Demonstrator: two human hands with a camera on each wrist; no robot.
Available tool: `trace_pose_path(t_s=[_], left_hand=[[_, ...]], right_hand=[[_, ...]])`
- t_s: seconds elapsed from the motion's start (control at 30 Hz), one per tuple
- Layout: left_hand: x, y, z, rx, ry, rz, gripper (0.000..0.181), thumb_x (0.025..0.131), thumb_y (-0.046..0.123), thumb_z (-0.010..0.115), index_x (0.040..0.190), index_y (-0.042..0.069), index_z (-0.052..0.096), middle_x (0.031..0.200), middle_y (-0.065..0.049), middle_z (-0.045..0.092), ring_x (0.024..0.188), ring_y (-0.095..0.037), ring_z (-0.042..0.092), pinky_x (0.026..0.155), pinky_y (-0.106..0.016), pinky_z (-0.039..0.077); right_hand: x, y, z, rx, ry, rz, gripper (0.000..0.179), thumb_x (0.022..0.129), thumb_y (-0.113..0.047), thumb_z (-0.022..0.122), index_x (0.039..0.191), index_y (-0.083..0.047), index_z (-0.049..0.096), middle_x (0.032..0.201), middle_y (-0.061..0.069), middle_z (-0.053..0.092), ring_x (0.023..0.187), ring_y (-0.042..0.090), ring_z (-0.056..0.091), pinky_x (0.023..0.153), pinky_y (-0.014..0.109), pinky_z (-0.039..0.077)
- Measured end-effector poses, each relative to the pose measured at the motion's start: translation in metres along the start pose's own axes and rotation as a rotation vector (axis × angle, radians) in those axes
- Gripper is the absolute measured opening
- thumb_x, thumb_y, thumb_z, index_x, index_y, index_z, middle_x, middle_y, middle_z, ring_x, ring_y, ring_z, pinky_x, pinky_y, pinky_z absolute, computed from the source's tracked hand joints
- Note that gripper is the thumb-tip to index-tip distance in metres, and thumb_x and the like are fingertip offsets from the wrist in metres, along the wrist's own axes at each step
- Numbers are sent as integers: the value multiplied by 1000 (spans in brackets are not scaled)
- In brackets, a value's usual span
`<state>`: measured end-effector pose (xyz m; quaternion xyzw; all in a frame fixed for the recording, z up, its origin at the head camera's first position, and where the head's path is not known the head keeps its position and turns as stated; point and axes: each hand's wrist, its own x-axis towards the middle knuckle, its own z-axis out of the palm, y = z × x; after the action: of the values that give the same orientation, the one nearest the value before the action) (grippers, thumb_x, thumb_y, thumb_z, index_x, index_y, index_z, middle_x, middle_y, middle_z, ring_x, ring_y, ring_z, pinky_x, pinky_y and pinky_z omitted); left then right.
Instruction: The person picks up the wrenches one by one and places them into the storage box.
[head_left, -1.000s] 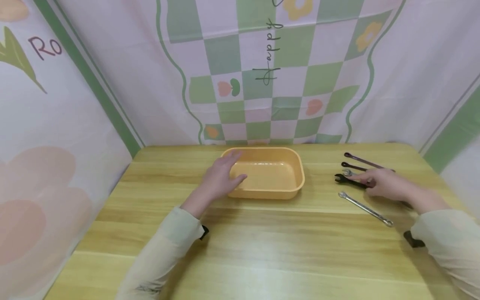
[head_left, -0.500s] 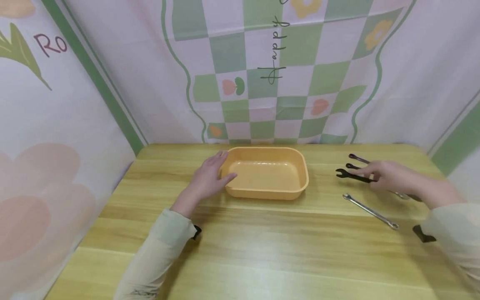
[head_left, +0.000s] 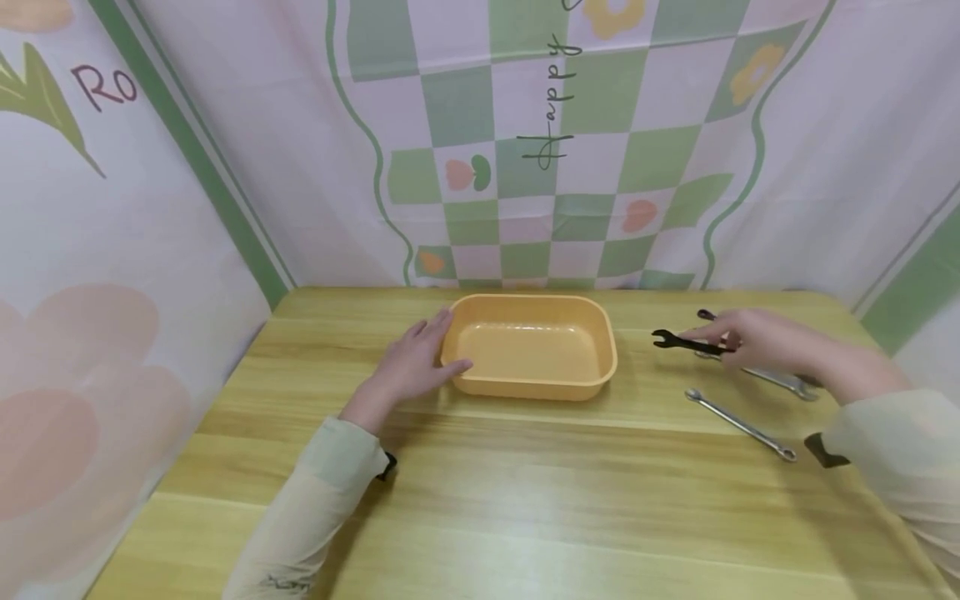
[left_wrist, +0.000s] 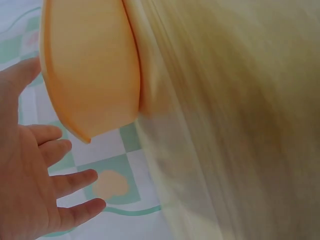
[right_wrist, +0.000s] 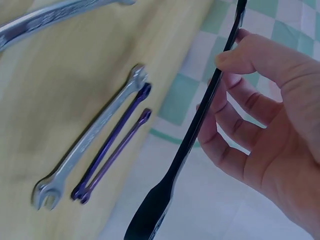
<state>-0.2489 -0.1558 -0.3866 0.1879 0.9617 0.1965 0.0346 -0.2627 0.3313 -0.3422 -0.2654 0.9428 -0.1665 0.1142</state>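
Note:
My right hand [head_left: 772, 337] pinches a black wrench [right_wrist: 192, 127] between thumb and fingers, lifted over the right side of the table. In the head view the wrench's open end points left toward the yellow-orange plastic basin [head_left: 536, 388]. My left hand [head_left: 408, 358] is at the basin's left end with fingers spread, its thumb at the rim; the left wrist view shows the fingers extended. Below the right hand lie a silver wrench [right_wrist: 95, 135] and two thin dark purple wrenches, one [right_wrist: 112, 140] beside the other [right_wrist: 117, 155]. Another silver wrench [head_left: 738, 423] lies nearer the front.
The wooden table [head_left: 480, 500] extends in front of the basin. A patterned cloth [head_left: 525, 208] hangs along its back edge, and more cloth [head_left: 135, 333] hangs at the left side.
The right hand has picked up the black wrench from among the others and moved it slightly left. The left hand has shifted outward to the basin's left rim.

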Motion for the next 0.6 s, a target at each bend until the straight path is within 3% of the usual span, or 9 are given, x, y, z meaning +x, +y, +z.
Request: trace_pose_path(t_s=[0.07, 0.3, 0.4, 0.6], left_hand=[[0, 0, 0, 2, -13, -2, 91, 100, 58, 59, 166, 14, 15, 171, -3, 12, 151, -44, 21, 110, -76, 24], [0, 2, 1, 22, -52, -16, 93, 99, 64, 55, 166, 15, 14, 171, 2, 7, 153, -42, 19, 111, -76, 22], [0, 3, 2, 32, -71, -26, 93, 99, 65, 52, 166, 15, 12, 171, 1, 6, 153, -41, 18, 112, -76, 20], [-1, 2, 2, 34, -100, -49, 98, 98, 71, 49, 166, 14, 9, 172, -3, 4, 154, -39, 13, 114, -74, 18]], right_hand=[[3, -4, -1, -6, 4, -10, 59, 78, 13, 71, 135, -3, 67, 120, 23, 70, 83, 14, 56, 63, 28, 45], [15, -23, -8, -31, 29, -62, 52, 82, 10, 72, 132, -3, 69, 95, -1, 63, 80, 12, 55, 66, 28, 49], [20, -30, -11, -13, 22, -62, 57, 79, 12, 70, 133, -2, 68, 100, 3, 65, 81, 14, 58, 64, 29, 50], [32, -48, -17, 69, -20, -38, 61, 80, 16, 61, 138, -1, 64, 107, 12, 63, 65, 14, 52, 54, 27, 44]])
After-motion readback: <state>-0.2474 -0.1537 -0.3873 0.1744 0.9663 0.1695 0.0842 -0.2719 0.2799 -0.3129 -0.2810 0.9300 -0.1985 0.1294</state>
